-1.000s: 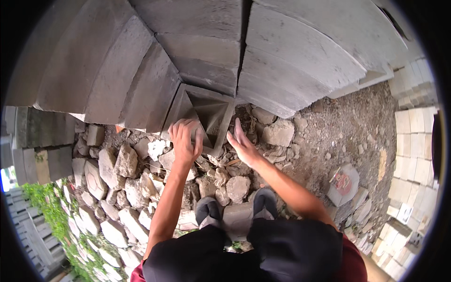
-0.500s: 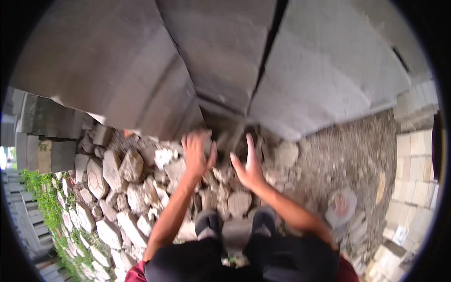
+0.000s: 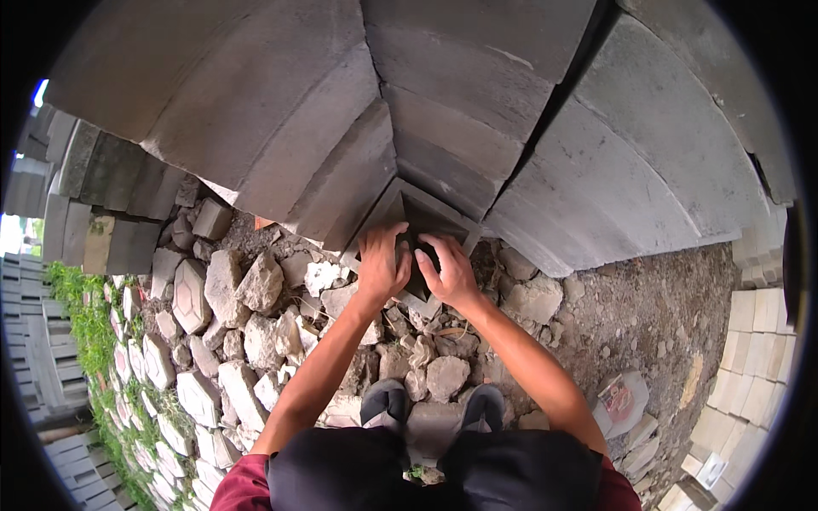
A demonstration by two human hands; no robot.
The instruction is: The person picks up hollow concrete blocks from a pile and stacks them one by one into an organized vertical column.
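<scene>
1. Grey square hollow concrete block [image 3: 436, 205]: sits low, at the foot of the rough grey concrete slab stacks, one corner pointing away from the person. Dark opening faces the camera.
2. Around it, left to right: irregular pale broken stones [image 3: 260, 284] beside and below; left grey slab stack [image 3: 315, 145] close along its left side; middle grey slab stack [image 3: 460, 111] behind it; right grey slab stack [image 3: 596, 183] just beyond its right corner.
3. Handling, my judgement: heavy for its size, fully stiff, gritty so not slippery. Thin rim and corners probably chip if knocked.
4. Hold: opposite walls, left and right, fingers over the rim, thumbs inside. Stay off single corners. Slabs crowd the far side, so fingers could get pinched there.
5. Left hand [image 3: 382, 262]: half curled over the left part of the block, gap between thumb and forefinger. Appears to touch the rim; can't tell if it grips.
6. Right hand [image 3: 449, 271]: half curled over the right part, thumb apart from bent fingers, dark opening behind the gap. Contact looks likely; firm grip can't be confirmed.
</scene>
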